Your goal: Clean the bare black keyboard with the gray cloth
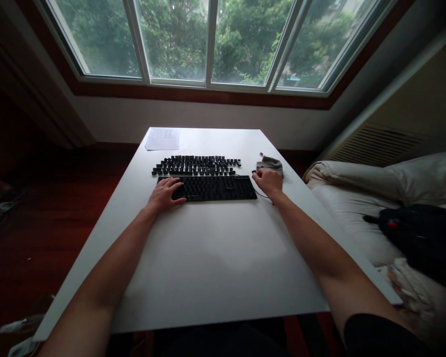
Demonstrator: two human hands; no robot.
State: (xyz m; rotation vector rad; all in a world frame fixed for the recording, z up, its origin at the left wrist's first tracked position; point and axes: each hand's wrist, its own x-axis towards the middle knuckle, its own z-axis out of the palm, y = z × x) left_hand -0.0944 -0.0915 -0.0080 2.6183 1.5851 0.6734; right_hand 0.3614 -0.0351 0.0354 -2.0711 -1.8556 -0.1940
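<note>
A black keyboard [217,188] lies across the white table in front of me. My left hand [166,192] rests on its left end, fingers spread and lying flat. Just off the keyboard's right end, my right hand [268,179] is closed in a pinch. A small black piece [253,172] shows at its fingertips, too small to tell its kind. Behind the keyboard stand rows of loose black keycaps [193,162]. A thin dark cable [262,195] curves out beside the keyboard below my right hand. A crumpled grey cloth [270,162] lies just beyond that hand, partly covered by it.
Some paper sheets [162,139] lie at the far left corner of the white table [208,267]. To the right is a pale sofa [342,203] with a black bag [423,238] on it. A window [208,44] is beyond the table.
</note>
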